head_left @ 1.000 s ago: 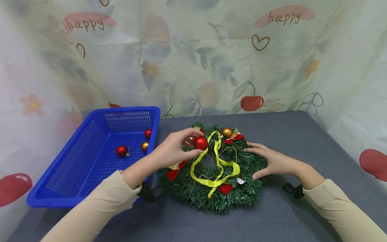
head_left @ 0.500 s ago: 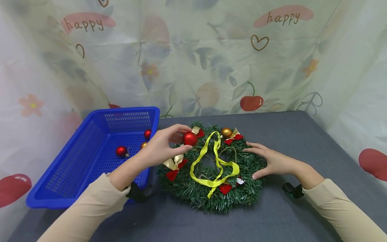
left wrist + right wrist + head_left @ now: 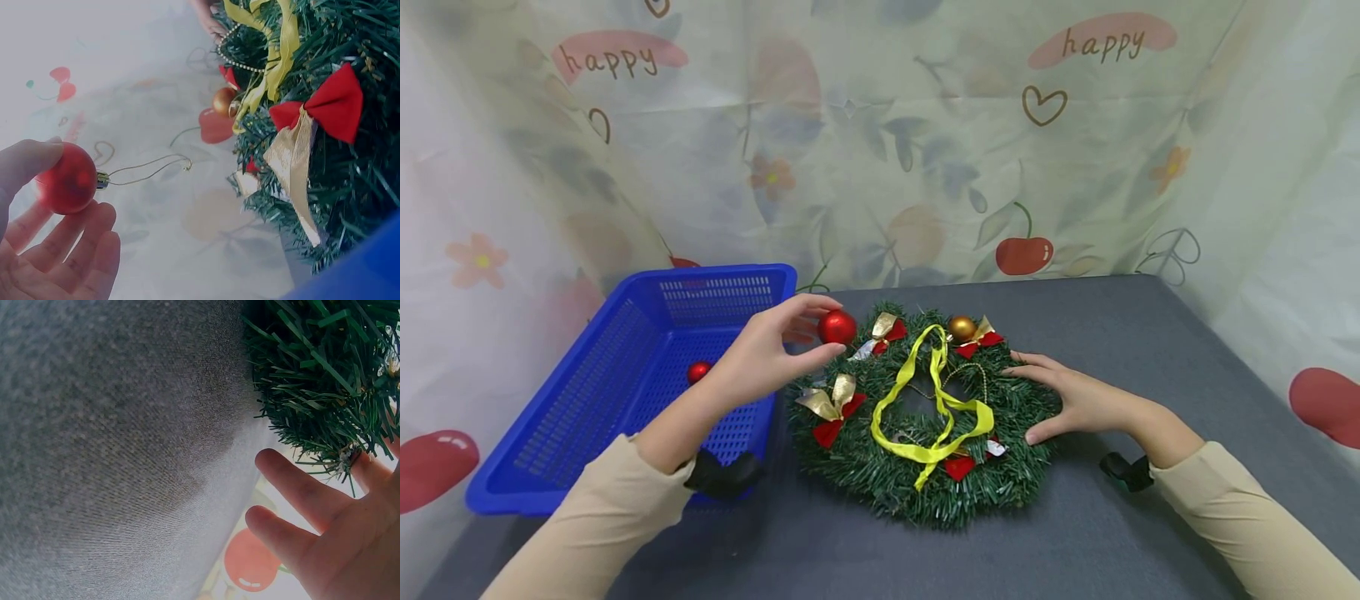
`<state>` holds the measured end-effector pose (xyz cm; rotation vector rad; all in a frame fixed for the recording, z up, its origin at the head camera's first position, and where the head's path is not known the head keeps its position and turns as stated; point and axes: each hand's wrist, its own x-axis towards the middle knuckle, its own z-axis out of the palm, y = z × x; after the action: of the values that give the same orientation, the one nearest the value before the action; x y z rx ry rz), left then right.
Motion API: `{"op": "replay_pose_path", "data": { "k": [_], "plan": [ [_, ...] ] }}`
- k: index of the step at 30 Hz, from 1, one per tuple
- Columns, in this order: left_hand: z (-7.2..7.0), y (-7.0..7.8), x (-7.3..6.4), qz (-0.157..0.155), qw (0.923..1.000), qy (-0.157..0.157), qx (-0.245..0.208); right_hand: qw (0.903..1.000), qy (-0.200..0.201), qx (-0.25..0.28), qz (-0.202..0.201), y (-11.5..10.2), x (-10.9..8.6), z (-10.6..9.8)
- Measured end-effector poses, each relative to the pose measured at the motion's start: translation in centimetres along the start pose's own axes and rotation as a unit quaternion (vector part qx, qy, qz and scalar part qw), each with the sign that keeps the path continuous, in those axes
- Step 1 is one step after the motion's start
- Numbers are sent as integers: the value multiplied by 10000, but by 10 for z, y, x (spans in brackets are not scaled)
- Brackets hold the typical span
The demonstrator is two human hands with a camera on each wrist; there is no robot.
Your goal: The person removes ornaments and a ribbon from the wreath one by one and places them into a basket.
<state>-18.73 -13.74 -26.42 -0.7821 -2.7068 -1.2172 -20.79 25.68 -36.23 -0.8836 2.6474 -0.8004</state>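
Observation:
My left hand (image 3: 763, 350) pinches a shiny red Christmas ball (image 3: 837, 327) between thumb and fingers, above the gap between basket and wreath. From its gold cap a thin string loop (image 3: 150, 170) sticks out in the left wrist view. A green tinsel wreath (image 3: 910, 500) lies on the table, with red and gold bows (image 3: 833, 408), a gold ball (image 3: 962, 327) and a loose yellow ribbon (image 3: 898, 450) on it. My right hand (image 3: 1086, 404) rests at the wreath's right edge, thumb and fingers spread; two of its fingers (image 3: 306, 490) extend straight beside the tinsel.
A blue plastic basket (image 3: 497, 467) stands left of the wreath. Inside it a red ball (image 3: 698, 372) shows partly behind my left forearm. Grey cloth (image 3: 1097, 325) covers the table, and a printed curtain (image 3: 865, 150) hangs behind it.
My left hand has carried the red ball left and a little upward, from over the wreath toward the basket. The right hand has stayed at the wreath's edge.

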Motion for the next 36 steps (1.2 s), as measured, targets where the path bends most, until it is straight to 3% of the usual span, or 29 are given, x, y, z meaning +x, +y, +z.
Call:
{"op": "replay_pose_path", "data": {
  "k": [17,36],
  "plan": [
    [-21,-15,-5,-276,9987,412,136,10000,12,-27,23,-1,0,1],
    [-36,-26,-9,-502,9964,583,344,10000,27,-25,13,2,0,1]
  ]
}}
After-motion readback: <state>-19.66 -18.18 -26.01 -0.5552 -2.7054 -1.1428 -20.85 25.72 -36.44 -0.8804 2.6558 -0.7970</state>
